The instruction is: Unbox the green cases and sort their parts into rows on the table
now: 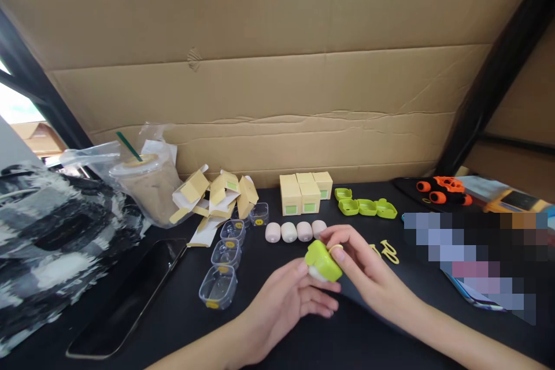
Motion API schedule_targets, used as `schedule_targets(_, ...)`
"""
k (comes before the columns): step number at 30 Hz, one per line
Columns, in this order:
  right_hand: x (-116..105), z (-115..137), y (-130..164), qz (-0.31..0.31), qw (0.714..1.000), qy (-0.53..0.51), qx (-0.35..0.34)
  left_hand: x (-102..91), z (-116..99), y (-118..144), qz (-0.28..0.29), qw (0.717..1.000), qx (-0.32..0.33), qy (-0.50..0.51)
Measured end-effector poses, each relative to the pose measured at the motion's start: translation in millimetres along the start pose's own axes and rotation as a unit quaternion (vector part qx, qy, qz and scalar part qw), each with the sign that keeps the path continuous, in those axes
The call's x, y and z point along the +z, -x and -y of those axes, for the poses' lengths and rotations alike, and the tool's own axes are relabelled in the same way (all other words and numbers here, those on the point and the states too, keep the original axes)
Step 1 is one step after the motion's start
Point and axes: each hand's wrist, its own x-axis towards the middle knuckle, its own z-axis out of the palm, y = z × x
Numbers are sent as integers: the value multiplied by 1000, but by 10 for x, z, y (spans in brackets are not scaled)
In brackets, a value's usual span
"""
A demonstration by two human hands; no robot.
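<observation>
My left hand (281, 295) grips a small lime-green case (325, 261) with a white part showing at its underside. At the case's right end, my right hand (362, 266) pinches a yellow loop (336, 248) between thumb and fingers. I cannot tell whether the loop is fastened to the case. Just behind my hands is a row of small rounded pale pink and white cases (288, 232). More lime-green covers (367, 207) lie behind my right hand, and loose yellow loops (389, 252) are to its right.
Clear plastic boxes (218, 287) line up left of my hands, with opened cartons (224, 188) behind them. Closed cartons (289, 193) stand by the cardboard wall (269, 87). A drink cup (150, 188) and a phone (130, 300) are at left, orange-and-black objects (448, 185) at right.
</observation>
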Motion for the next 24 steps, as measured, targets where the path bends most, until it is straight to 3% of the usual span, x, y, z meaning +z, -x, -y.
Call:
schedule_targets(3,-47,27,-12,15,995,96,-36,-34,-18,-8,-42,998,41,-23)
schedule_targets(7,-41,77,-20,47,983,176,-18,-52,-34,4,-66,994,70,-58)
schedule_targets(11,17,48,-6,61,993,103,10,-25,-68,9,-25,994,69,-81)
schedule_targets(14,48,38,18,52,996,71,-8,-39,-35,-3,4,992,66,-108)
schedule_targets(20,76,83,87,40,984,125,-121,-88,93,19,37,982,34,-180)
schedule_targets(24,94,45,103,60,969,186,-150,-34,27,45,18,981,38,-187)
